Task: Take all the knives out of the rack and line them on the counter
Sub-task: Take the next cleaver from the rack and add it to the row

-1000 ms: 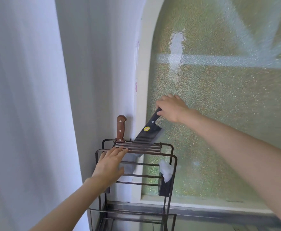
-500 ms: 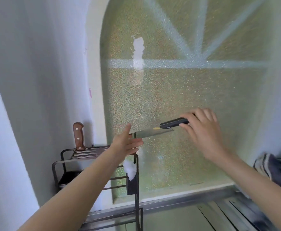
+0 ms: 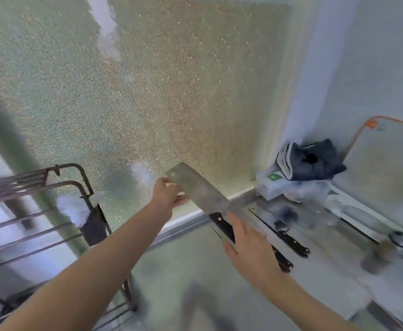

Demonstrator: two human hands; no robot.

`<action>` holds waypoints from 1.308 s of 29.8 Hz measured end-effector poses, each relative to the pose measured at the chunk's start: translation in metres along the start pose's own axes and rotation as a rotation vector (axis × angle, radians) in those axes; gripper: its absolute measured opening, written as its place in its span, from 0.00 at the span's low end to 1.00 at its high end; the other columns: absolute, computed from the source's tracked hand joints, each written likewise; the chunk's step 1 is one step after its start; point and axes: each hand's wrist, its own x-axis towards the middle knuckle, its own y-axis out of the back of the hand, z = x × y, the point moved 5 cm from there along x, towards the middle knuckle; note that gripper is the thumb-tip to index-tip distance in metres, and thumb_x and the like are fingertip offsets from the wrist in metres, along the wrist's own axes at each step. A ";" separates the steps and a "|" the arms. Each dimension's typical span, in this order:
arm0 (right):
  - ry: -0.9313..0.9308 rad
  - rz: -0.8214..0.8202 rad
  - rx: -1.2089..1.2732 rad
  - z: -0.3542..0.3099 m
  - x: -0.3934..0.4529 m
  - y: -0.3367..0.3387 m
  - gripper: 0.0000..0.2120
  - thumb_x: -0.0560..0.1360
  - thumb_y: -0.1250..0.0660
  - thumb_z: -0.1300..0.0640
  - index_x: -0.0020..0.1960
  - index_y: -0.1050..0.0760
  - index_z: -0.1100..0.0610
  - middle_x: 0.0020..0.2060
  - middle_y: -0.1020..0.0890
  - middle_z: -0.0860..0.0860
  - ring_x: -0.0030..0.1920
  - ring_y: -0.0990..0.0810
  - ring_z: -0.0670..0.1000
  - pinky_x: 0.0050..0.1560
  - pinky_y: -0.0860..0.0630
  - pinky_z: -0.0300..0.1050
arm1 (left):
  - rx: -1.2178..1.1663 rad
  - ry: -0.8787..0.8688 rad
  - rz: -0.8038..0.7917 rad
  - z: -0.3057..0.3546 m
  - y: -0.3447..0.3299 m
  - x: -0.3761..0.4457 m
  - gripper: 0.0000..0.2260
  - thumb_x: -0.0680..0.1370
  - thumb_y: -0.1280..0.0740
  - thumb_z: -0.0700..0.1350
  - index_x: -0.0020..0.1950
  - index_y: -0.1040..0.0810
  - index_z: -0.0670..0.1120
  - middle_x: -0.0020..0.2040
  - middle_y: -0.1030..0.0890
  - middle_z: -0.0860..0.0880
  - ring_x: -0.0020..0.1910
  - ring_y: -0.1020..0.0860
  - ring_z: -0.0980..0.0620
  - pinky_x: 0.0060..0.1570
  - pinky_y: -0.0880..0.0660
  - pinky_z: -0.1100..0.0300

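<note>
**Holding the cleaver over the desk, both hands engaged**

I see the cleaver (image 3: 199, 190) carried flat, above the desk (image 3: 176, 266), just in front of the frosted window (image 3: 148, 91). My left hand (image 3: 169, 193) pinches the far end of the blade between thumb and fingers. My right hand (image 3: 248, 247) lies over the black handle with fingers loosely curled; how firmly it is closed I cannot tell. The rack (image 3: 40, 211) stands at the left edge of the desk, well apart from the cleaver. Two black-handled knives (image 3: 288, 240) lie side by side on the desk, just right of my right hand. A dark folded cloth (image 3: 310, 161) sits in the far right corner. The picture is blurred.
</note>
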 end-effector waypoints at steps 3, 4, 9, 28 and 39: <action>-0.117 -0.102 0.222 0.013 -0.017 -0.046 0.23 0.79 0.45 0.54 0.72 0.44 0.52 0.59 0.26 0.55 0.55 0.22 0.56 0.52 0.27 0.45 | 0.103 0.057 -0.032 -0.052 -0.019 0.013 0.10 0.75 0.38 0.31 0.50 0.35 0.43 0.34 0.24 0.45 0.17 0.23 0.57 0.22 0.24 0.66; -0.122 -0.076 0.230 0.017 -0.022 -0.060 0.20 0.79 0.45 0.56 0.71 0.41 0.52 0.55 0.24 0.55 0.51 0.21 0.55 0.49 0.29 0.40 | 0.123 0.087 -0.037 -0.070 -0.023 0.018 0.09 0.75 0.38 0.32 0.49 0.34 0.44 0.33 0.24 0.45 0.17 0.24 0.57 0.21 0.25 0.66; -0.244 -0.201 0.319 0.041 -0.041 -0.130 0.25 0.76 0.41 0.63 0.71 0.39 0.50 0.52 0.26 0.53 0.48 0.22 0.54 0.44 0.27 0.43 | 0.226 0.133 -0.091 -0.141 -0.024 0.046 0.07 0.77 0.38 0.37 0.53 0.34 0.44 0.44 0.22 0.40 0.20 0.22 0.59 0.23 0.26 0.67; -0.269 -0.439 0.164 0.075 -0.010 -0.240 0.26 0.78 0.44 0.64 0.73 0.46 0.50 0.56 0.29 0.54 0.49 0.25 0.55 0.42 0.35 0.43 | 1.656 0.157 -0.537 -0.300 0.053 0.059 0.48 0.69 0.33 0.63 0.75 0.62 0.53 0.77 0.63 0.45 0.76 0.59 0.39 0.74 0.44 0.42; -0.273 -0.408 0.031 0.058 -0.012 -0.242 0.37 0.57 0.24 0.67 0.65 0.30 0.54 0.42 0.22 0.52 0.42 0.23 0.51 0.28 0.36 0.37 | 1.614 0.158 -0.546 -0.299 0.051 0.057 0.48 0.70 0.33 0.61 0.75 0.64 0.51 0.77 0.65 0.45 0.76 0.61 0.38 0.73 0.45 0.40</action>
